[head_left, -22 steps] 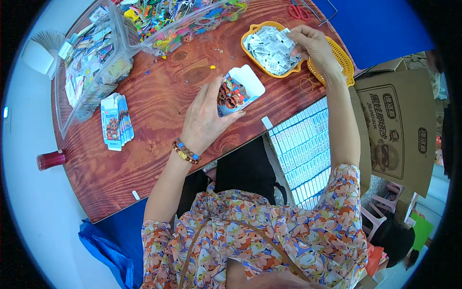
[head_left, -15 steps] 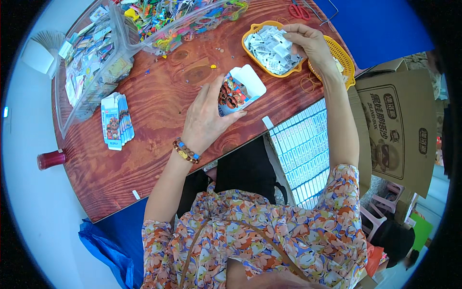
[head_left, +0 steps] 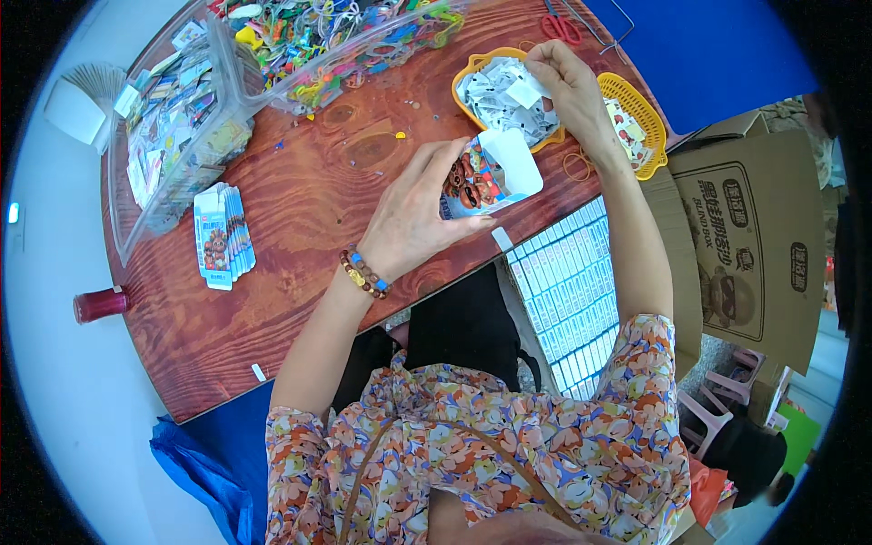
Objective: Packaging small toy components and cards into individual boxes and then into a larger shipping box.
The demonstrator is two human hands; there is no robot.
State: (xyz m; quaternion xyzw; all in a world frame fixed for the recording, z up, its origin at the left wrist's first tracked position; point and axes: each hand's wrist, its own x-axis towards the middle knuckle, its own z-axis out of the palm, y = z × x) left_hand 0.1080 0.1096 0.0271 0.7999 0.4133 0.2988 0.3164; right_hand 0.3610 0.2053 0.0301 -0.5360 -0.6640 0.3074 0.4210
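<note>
My left hand (head_left: 420, 207) is wrapped round a small printed carton (head_left: 472, 184) with cartoon figures on its side. The carton is tilted, its white flap (head_left: 514, 150) standing out at the open end on the right. Over a yellow basket (head_left: 465, 77) heaped with small white sachets (head_left: 493, 89), my right hand (head_left: 570, 95) has its thumb and fingers pinched together. A white sachet (head_left: 524, 93) shows right at those fingertips. The carton's inside cannot be made out.
Flattened cartons (head_left: 221, 238) lie stacked at the left. Clear bins hold flat packets (head_left: 168, 123) and colourful trinkets (head_left: 363, 50). Another yellow basket (head_left: 656, 127) holds printed pieces. Red scissors (head_left: 561, 29) lie far back. Finished-looking boxes (head_left: 568, 295) fill a case by the table edge, beside a brown carton (head_left: 754, 245).
My left hand has moved right with the carton, bringing it closer to the sachet basket. My right hand has shifted slightly left, its fingers now pinched at a white sachet.
</note>
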